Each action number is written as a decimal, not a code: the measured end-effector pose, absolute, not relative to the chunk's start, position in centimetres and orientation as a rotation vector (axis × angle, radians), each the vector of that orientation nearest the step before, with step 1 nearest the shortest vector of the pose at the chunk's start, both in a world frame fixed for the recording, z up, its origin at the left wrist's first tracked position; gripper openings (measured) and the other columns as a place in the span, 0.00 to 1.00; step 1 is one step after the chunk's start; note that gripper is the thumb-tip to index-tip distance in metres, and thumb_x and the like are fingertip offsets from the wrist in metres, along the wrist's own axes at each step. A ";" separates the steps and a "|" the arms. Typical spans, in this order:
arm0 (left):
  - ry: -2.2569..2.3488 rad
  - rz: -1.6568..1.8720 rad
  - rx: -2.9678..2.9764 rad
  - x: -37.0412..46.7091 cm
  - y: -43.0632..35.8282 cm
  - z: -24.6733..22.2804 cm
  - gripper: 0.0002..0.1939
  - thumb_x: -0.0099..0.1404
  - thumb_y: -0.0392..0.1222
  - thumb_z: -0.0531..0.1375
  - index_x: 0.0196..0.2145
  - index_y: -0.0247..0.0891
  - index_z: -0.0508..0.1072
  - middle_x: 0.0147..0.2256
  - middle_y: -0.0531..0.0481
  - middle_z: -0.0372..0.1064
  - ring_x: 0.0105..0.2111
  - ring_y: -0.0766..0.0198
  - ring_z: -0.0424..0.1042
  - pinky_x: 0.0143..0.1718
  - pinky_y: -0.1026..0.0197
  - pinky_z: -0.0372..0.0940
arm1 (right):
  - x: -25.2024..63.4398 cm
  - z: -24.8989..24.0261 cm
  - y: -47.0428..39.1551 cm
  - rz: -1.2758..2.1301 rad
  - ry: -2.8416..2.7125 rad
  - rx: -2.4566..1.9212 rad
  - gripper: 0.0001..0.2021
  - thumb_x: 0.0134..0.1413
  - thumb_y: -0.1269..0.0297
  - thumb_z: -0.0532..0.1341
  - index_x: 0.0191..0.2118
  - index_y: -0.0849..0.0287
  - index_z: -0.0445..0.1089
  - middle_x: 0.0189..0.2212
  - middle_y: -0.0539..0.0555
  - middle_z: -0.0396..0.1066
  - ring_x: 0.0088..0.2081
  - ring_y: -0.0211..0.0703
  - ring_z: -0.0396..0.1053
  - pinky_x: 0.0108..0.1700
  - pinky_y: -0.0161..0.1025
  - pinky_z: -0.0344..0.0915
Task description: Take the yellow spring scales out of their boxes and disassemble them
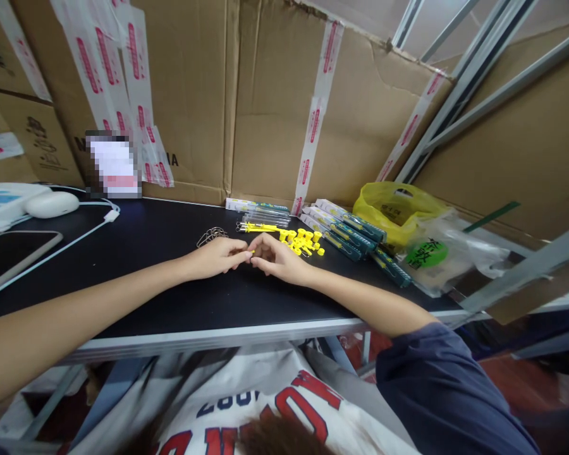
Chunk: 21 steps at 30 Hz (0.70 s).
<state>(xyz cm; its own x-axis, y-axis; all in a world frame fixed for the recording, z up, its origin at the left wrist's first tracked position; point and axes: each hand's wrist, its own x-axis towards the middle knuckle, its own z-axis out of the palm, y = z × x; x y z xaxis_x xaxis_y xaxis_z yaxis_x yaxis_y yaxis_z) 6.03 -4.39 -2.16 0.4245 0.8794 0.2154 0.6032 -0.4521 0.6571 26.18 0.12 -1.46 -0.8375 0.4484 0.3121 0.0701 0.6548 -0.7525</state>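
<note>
My left hand [217, 256] and my right hand [281, 260] meet fingertip to fingertip above the front half of the black tabletop. Pinched between them is a small yellow piece [253, 252], mostly covered by the fingers, so its exact kind is hidden. Right behind my right hand lies a loose pile of yellow plastic parts [306, 239]. Thin bent metal wire hooks [212, 236] rest just beyond my left hand. Slim yellow rods with metal ends [264, 227] lie farther back, in front of several clear tubes [268, 218].
Several narrow green-and-white packages [344, 227] are stacked at right, beside a yellow plastic bag [398, 212] and a clear bag [431, 256]. A phone [16, 259], a white device [52, 203] and a cable are at left. Cardboard [270, 114] walls the back; a metal frame stands right.
</note>
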 end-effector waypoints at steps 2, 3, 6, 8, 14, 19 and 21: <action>1.261 0.727 2.237 6.2 -4.6 -2.2 0.20 0.66 0.54 0.50 0.25 0.37 0.64 0.21 0.56 0.63 0.19 0.69 0.63 0.24 0.66 0.57 | 26.1 -1.7 0.0 0.985 -2.413 -0.431 0.10 0.59 0.59 0.58 0.41 0.59 0.60 0.27 0.47 0.64 0.25 0.32 0.61 0.28 0.30 0.59; 1.268 0.722 2.247 6.2 -4.6 -2.1 0.20 0.66 0.54 0.50 0.25 0.37 0.64 0.20 0.56 0.62 0.19 0.69 0.63 0.24 0.66 0.57 | 26.1 -1.8 0.1 0.949 -2.422 -0.430 0.10 0.59 0.59 0.58 0.41 0.59 0.61 0.27 0.47 0.65 0.26 0.32 0.61 0.28 0.31 0.58; 1.265 0.728 2.239 6.3 -5.0 -1.8 0.20 0.67 0.54 0.49 0.24 0.38 0.63 0.20 0.56 0.61 0.19 0.69 0.62 0.24 0.66 0.57 | 26.0 -1.9 0.5 0.843 -2.442 -0.431 0.09 0.57 0.61 0.60 0.38 0.60 0.64 0.25 0.46 0.64 0.26 0.32 0.60 0.28 0.30 0.57; 1.235 0.750 2.207 6.4 -5.2 -1.6 0.19 0.67 0.55 0.49 0.28 0.38 0.65 0.22 0.56 0.63 0.19 0.69 0.63 0.24 0.66 0.58 | 26.1 -1.8 0.7 0.795 -2.447 -0.465 0.08 0.55 0.61 0.61 0.36 0.61 0.65 0.24 0.46 0.63 0.25 0.31 0.59 0.28 0.30 0.56; 1.211 0.878 2.083 6.5 -5.3 -1.3 0.20 0.66 0.56 0.50 0.44 0.38 0.67 0.32 0.49 0.70 0.28 0.63 0.71 0.21 0.67 0.63 | 26.7 -1.4 1.3 0.841 -2.393 -0.544 0.13 0.51 0.57 0.65 0.31 0.63 0.67 0.23 0.47 0.66 0.24 0.32 0.60 0.26 0.30 0.57; 1.281 1.112 2.006 5.4 -4.7 -1.0 0.22 0.65 0.57 0.52 0.48 0.39 0.68 0.44 0.45 0.71 0.35 0.61 0.72 0.26 0.64 0.68 | 26.8 -1.2 2.7 1.053 -2.219 -0.579 0.19 0.45 0.51 0.68 0.30 0.62 0.65 0.22 0.48 0.68 0.20 0.31 0.60 0.21 0.30 0.58; 1.313 1.223 1.975 4.9 -4.2 -1.1 0.22 0.64 0.57 0.53 0.47 0.38 0.69 0.44 0.45 0.71 0.36 0.61 0.72 0.29 0.63 0.69 | 26.8 -1.1 3.1 1.113 -2.136 -0.583 0.21 0.42 0.50 0.69 0.29 0.61 0.63 0.21 0.48 0.68 0.19 0.30 0.61 0.20 0.29 0.59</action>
<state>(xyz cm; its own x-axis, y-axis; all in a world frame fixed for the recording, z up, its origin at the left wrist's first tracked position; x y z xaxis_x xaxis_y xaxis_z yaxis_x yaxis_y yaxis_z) 4.87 -4.19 -1.06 0.1450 0.8973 0.4170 0.4793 -0.4324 0.7637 26.82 3.14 -1.07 -0.6890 0.6392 0.3416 0.0863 0.5403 -0.8370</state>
